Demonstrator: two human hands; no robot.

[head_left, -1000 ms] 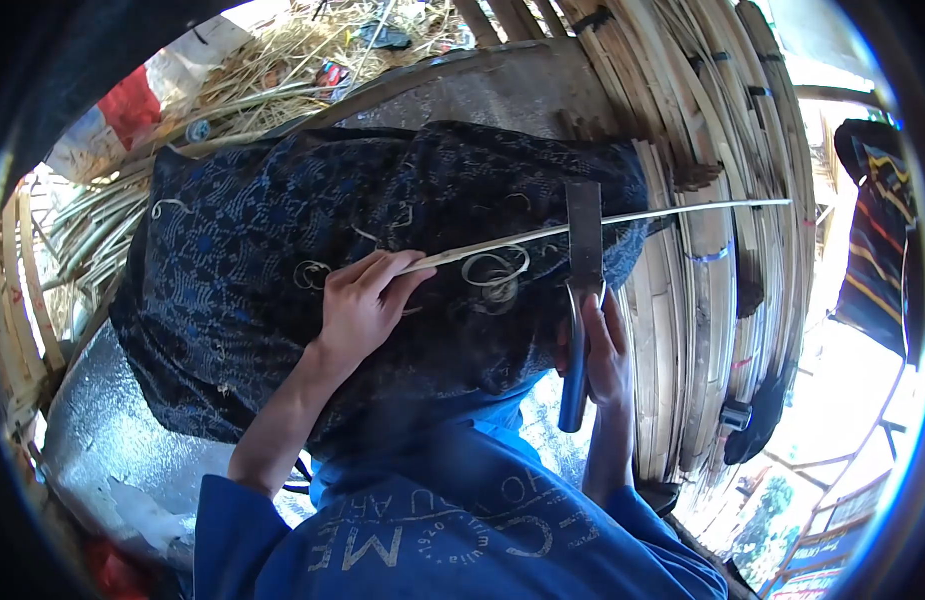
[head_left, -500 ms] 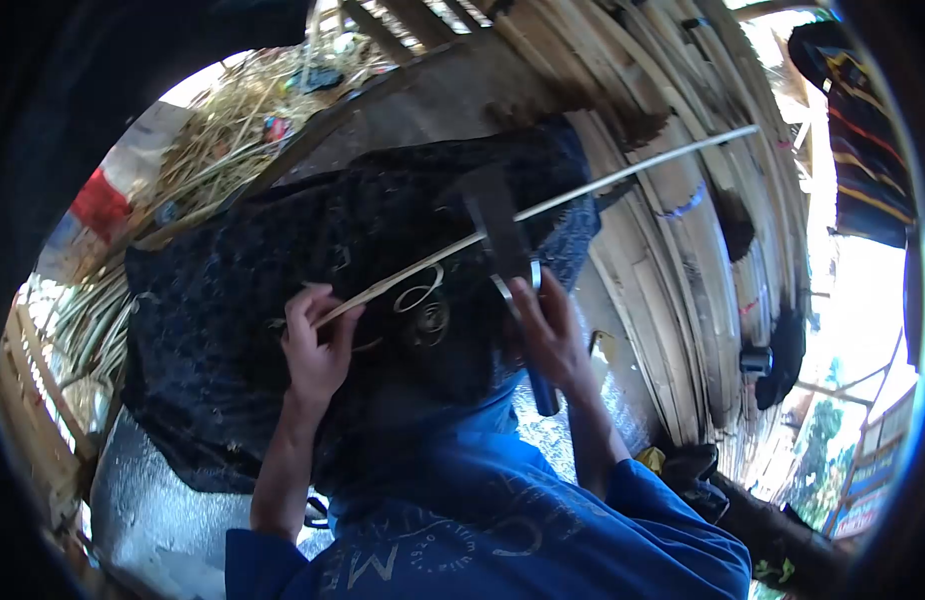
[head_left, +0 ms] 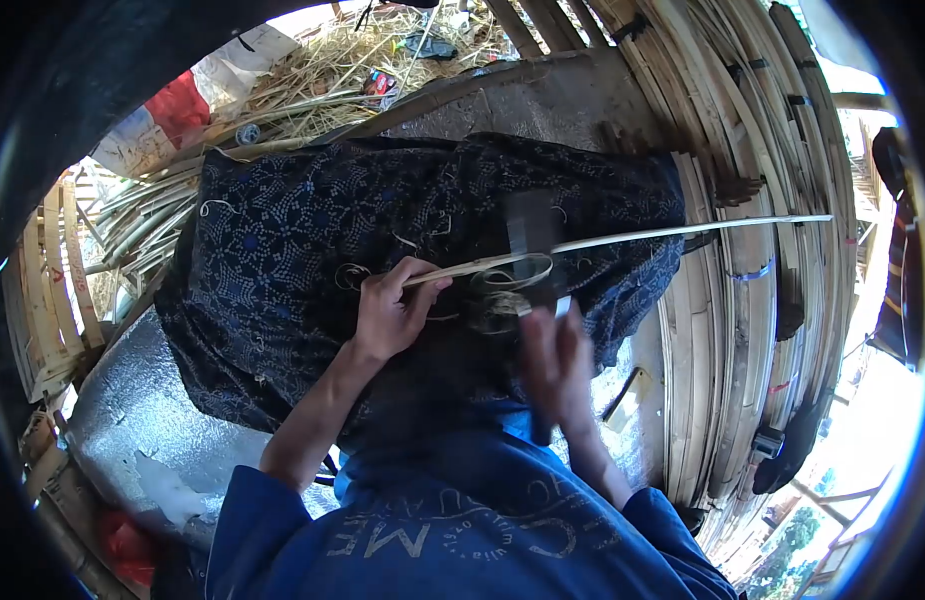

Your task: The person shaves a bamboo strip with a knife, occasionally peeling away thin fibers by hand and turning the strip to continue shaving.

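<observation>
A long, thin bamboo strip (head_left: pixel 683 231) runs from my left hand out to the right, slightly curved. My left hand (head_left: pixel 391 315) pinches it near its near end, thumb below and fingers above. In my right hand (head_left: pixel 557 365), smeared by motion, is a broad-bladed knife (head_left: pixel 531 232) with a dark handle. The blade crosses the strip, and a thin curl of bamboo shaving (head_left: pixel 518 268) loops beside it. More loose shavings (head_left: pixel 498 308) rest on the dark patterned cloth (head_left: pixel 273 260) over my lap.
Long split bamboo slats (head_left: pixel 713 370) are stacked along the right. Thin strips and straw-like scraps (head_left: pixel 328 100) lie at the back left, near a red and white sack (head_left: pixel 183 110). Shiny silver sheeting (head_left: pixel 133 390) shows beneath the cloth.
The camera view has shifted, so the scene sits further right. The knife blade is nearer my left hand along the strip, and a curl of shaving stands out by the blade.
</observation>
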